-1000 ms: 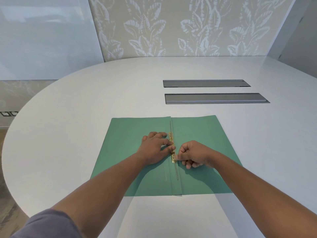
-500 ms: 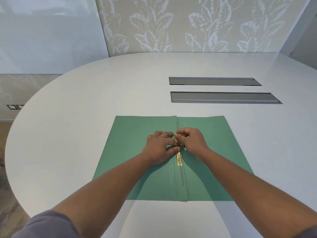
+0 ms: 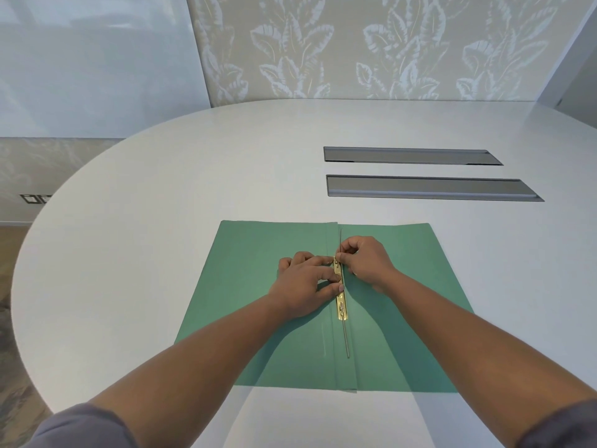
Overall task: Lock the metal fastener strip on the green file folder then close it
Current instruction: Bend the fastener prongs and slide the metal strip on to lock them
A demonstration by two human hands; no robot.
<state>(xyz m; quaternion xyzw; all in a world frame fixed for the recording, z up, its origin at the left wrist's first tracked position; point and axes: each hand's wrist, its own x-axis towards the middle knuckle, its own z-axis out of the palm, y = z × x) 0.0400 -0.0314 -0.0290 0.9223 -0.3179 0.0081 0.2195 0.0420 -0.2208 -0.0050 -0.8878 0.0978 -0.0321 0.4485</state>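
Working the far end of the strip [image 3: 340, 287] now: right hand [image 3: 365, 263] has shifted up from the near end, fingertips [image 3: 340, 253] pinched on the top slider. Left hand [image 3: 305, 284] stays flat beside it, fingers [image 3: 326, 260] spread and pressing strip and folder [image 3: 252, 286] down. Near end probably already locked; this looks like the last clip. Folder lies open on the table [image 3: 193, 189], closing not yet done.

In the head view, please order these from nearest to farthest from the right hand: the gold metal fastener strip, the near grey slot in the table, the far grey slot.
From the right hand:
1. Gold metal fastener strip, touching its fingertips, at the folder's spine.
2. Near grey slot, beyond the folder.
3. Far grey slot, behind the first.
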